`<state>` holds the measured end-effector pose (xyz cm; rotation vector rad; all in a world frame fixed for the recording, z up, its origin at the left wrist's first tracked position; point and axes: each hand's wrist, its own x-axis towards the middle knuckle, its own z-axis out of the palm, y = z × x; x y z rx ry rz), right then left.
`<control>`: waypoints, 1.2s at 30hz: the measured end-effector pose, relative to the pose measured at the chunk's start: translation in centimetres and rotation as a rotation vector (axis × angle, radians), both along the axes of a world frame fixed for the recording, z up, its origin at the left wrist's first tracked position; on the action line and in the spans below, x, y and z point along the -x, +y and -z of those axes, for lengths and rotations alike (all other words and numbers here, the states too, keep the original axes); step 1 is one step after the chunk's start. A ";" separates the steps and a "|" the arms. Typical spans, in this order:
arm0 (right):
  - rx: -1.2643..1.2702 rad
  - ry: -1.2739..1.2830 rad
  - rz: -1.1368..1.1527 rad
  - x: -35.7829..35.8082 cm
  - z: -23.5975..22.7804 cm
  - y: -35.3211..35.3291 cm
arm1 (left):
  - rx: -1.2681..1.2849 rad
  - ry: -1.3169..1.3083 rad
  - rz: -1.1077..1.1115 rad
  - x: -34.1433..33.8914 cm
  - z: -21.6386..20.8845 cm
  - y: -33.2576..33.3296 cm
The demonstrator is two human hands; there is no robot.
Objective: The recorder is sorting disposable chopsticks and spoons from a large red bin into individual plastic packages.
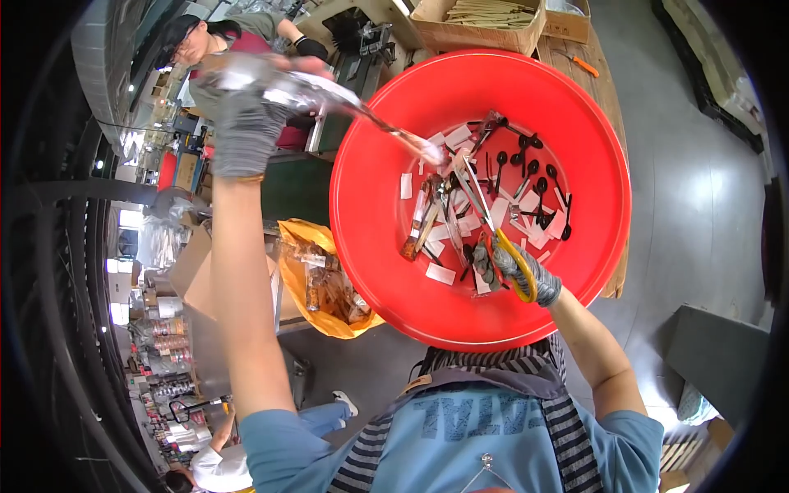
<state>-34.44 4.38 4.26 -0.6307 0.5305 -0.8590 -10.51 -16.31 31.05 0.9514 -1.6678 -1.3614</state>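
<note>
My left hand, in a grey glove, is raised beyond the left rim of a large red tub. It grips a long clear plastic wrapper, blurred by motion, whose far end slants down into the tub. My right hand, also gloved, holds scissors with yellow handles over the tub. Their blades point up and left, parted, close to the wrapper's lower end. Inside the tub lie several black spoons, white paper slips and clear packets with brown contents.
A yellow bag of wrapped packets stands left of the tub. Beyond the tub are a cardboard box of thin sticks and an orange-handled cutter on a wooden table. A co-worker is at a machine at the far left.
</note>
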 end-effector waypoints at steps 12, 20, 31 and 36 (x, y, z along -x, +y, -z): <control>-0.070 -0.030 0.084 0.4 0.4 0.1 | -0.049 0.040 -0.195 -1.3 -2.1 1.6; 0.240 0.062 0.649 -2.9 -4.9 -6.7 | -0.277 0.161 -0.089 -2.4 -2.1 1.9; 0.328 0.184 0.285 -5.1 -5.5 -11.0 | -0.512 0.356 -0.174 0.6 5.7 4.4; 0.304 0.225 0.207 -6.0 -5.5 -10.0 | -0.604 0.320 -0.053 0.6 12.3 7.1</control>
